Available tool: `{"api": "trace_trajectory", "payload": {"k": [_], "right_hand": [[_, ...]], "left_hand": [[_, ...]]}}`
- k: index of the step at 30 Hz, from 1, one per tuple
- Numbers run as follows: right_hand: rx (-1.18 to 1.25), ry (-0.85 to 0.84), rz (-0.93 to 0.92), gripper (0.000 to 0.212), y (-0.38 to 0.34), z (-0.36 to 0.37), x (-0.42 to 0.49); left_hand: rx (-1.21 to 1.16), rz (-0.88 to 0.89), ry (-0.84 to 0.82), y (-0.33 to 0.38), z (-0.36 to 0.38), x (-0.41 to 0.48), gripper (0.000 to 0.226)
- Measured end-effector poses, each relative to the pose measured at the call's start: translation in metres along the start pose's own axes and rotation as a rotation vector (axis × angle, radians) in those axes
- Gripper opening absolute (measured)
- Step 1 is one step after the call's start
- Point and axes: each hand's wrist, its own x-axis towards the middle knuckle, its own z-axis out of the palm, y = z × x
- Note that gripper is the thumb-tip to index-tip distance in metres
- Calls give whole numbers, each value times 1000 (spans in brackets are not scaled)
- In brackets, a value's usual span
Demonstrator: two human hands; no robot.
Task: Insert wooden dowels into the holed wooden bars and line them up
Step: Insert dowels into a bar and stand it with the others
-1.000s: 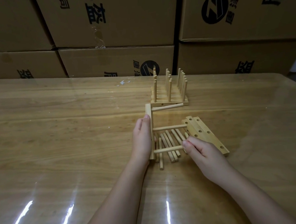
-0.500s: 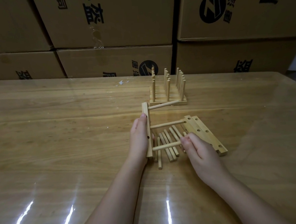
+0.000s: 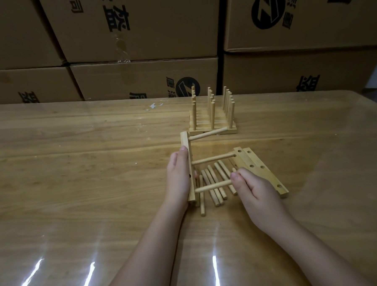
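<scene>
Holed bar (image 3: pixel 190 166) gripped by left hand (image 3: pixel 178 178), right hand (image 3: pixel 258 194) pinching nearest dowel (image 3: pixel 214 186)

- One held bar (image 3: pixel 185 139), carrying three dowels (image 3: pixel 212 159).
- Two loose holed bars (image 3: pixel 256 167) at three o'clock.
- About seven loose dowels (image 3: pixel 209 179).
- Several finished bars (image 3: pixel 231 131) at twelve o'clock, exact number unclear.
- Six cardboard boxes (image 3: pixel 145 79).
</scene>
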Motion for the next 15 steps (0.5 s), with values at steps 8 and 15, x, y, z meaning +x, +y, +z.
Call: {"api": "trace_trajectory", "payload": {"k": [8, 15], "right_hand": [[185, 249, 146, 33, 1, -10, 6], [235, 401, 246, 35, 8, -22, 11]], "left_hand": [[-133, 15, -210, -1, -4, -1, 16], [-153, 50, -257, -2, -6, 2, 35]]}}
